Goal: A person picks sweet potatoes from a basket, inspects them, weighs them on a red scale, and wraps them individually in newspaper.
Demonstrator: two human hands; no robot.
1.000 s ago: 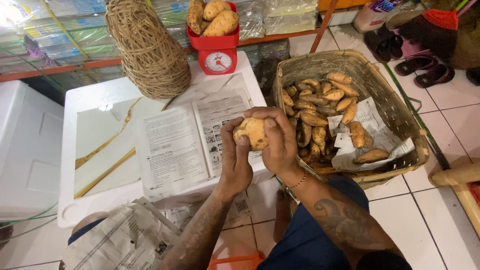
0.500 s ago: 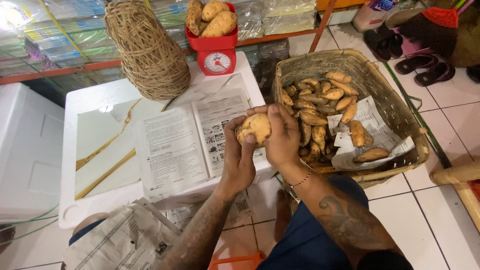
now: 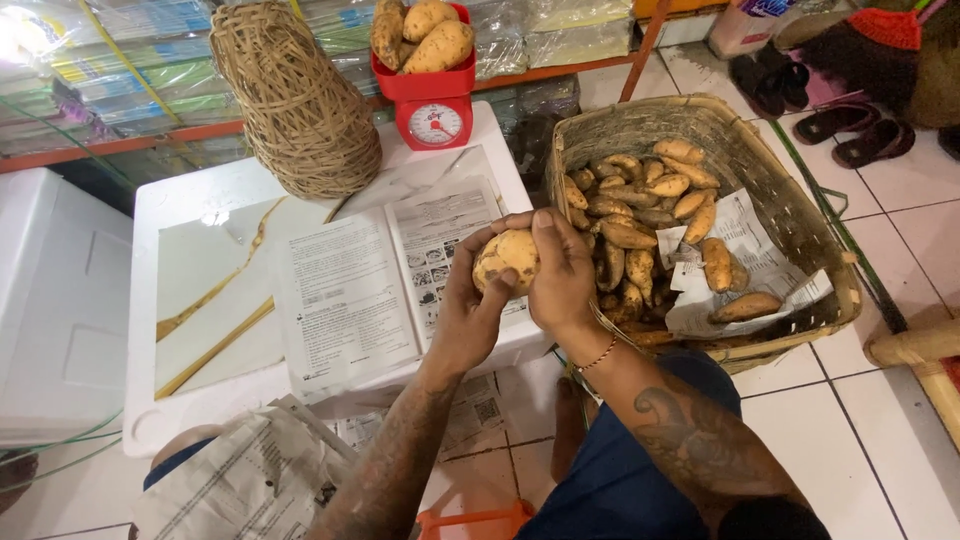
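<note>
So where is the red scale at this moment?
In the head view the red scale stands at the top centre, on the far edge of the white box, right of the wicker coil and left of the basket, with tubers in its pan.

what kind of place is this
Probably a small shop or market stall selling produce. A red weighing scale carries sweet potatoes, a woven basket lined with newspaper holds many more, and both hands hold one sweet potato.

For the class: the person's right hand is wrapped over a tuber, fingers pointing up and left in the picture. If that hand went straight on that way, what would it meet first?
Probably the open printed booklet on the white box, just beyond the right hand and its tuber; depth is unclear.
</note>
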